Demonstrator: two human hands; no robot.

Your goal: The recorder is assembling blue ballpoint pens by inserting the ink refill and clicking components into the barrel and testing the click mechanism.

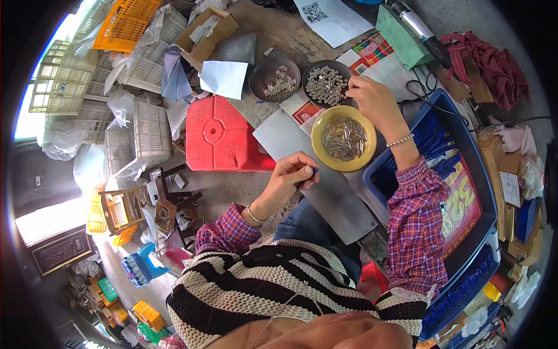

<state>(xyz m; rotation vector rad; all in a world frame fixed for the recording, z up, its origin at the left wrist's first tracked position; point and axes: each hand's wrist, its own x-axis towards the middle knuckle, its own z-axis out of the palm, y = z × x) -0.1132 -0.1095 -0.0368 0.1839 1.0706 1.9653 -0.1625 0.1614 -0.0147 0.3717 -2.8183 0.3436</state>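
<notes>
My left hand point(290, 176) is closed, with a small dark blue piece point(314, 172) pinched at its fingertips; most of that piece is hidden. Over the right rim of a dark bowl holding small round silvery pieces point(325, 86), the fingers of my right hand point(375, 103) are drawn together. Whatever they may grip cannot be made out. Just below that hand, a yellow bowl point(317, 142) contains slender, shiny metal pins point(344, 139). To the left, another dark bowl point(254, 87) holds small brass-coloured pieces point(280, 82).
A blue crate point(493, 200) at the right contains many blue sticks point(433, 136) and a printed bag point(462, 206). A red plastic stool point(213, 145) stands left of the work surface. At the upper right are a green metal block point(402, 35) and a power-tool-like cylinder point(415, 26) with a black cable.
</notes>
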